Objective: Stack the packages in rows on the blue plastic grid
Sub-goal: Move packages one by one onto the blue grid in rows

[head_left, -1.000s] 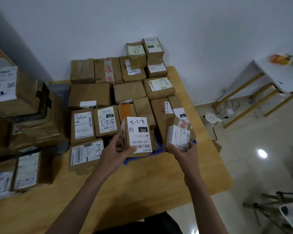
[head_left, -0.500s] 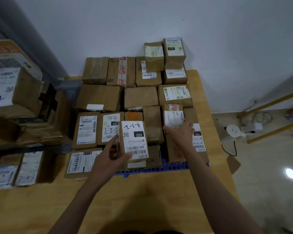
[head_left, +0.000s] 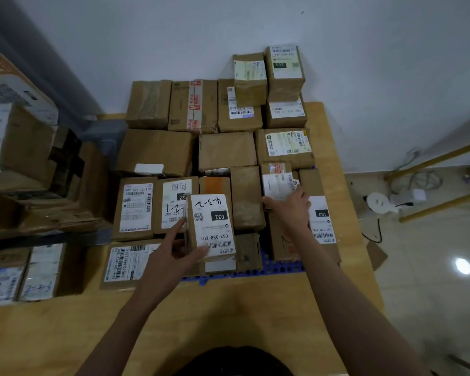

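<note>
Package point(head_left: 211, 226) gripped by left hand point(head_left: 166, 256); right hand point(head_left: 291, 210) fingers flat on small package point(head_left: 277, 183).

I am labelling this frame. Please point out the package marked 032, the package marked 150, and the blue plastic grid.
package marked 032 point(head_left: 213, 226): head view, on its white label.
package marked 150 point(head_left: 322, 221): head view, on its white label.
blue plastic grid point(head_left: 280, 267): head view, on its bare front edge.
</note>
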